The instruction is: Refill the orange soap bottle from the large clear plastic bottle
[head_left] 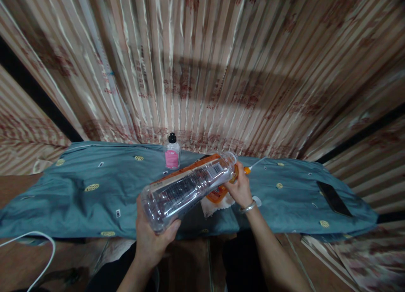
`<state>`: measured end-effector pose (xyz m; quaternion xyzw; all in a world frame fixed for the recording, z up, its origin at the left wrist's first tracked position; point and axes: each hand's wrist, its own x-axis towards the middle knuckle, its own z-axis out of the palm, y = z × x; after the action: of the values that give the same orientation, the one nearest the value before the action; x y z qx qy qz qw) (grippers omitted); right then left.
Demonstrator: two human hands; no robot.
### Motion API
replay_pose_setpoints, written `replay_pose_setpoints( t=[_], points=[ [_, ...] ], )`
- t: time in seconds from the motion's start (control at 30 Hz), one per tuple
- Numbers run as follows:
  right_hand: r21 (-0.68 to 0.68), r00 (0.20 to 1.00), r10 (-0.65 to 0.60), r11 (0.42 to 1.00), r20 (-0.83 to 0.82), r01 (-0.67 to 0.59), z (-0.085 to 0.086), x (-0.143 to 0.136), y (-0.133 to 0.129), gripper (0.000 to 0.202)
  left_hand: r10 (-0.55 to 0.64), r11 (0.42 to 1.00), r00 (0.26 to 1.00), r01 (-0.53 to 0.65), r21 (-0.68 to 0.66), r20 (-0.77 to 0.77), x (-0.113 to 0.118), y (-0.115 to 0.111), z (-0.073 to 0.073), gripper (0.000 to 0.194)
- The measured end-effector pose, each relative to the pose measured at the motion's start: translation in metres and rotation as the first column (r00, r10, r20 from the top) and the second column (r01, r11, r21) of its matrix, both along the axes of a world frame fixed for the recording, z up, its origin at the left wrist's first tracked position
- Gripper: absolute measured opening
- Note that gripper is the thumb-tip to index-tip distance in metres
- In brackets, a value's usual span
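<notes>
A large clear plastic bottle with an orange-edged label and a barcode hangs tilted over the teal cloth, its uncapped neck toward the upper right. Wrapped round its base is my left hand. My right hand, with a bracelet at the wrist, is closed beside the large bottle's neck, its fingers round a smaller orange bottle. That smaller bottle is partly hidden behind the large one. A white tissue lies beneath them. An orange pump top with a pale tube shows just past my right hand.
A small clear bottle with a pink label and black cap stands at the back of the teal cloth. A dark phone lies on the right. Striped curtains rise behind. A white cable curves at lower left.
</notes>
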<state>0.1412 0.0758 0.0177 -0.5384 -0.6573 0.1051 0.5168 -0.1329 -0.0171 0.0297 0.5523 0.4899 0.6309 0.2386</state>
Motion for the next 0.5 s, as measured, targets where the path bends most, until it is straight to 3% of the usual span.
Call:
replay_pose_setpoints(
  t=[0.17,0.5],
  points=[
    [-0.003,1.000,0.002,1.000,0.001,-0.002,0.000,0.000,0.000,0.058,-0.076,0.997,0.994,0.077,0.008,-0.072,-0.008,-0.001,-0.010,0.072],
    [0.007,1.000,-0.003,1.000,0.002,0.003,-0.001,0.001,0.001,0.059,-0.035,0.999,0.996,0.036,0.010,-0.081,-0.008,0.002,-0.014,0.073]
  ],
)
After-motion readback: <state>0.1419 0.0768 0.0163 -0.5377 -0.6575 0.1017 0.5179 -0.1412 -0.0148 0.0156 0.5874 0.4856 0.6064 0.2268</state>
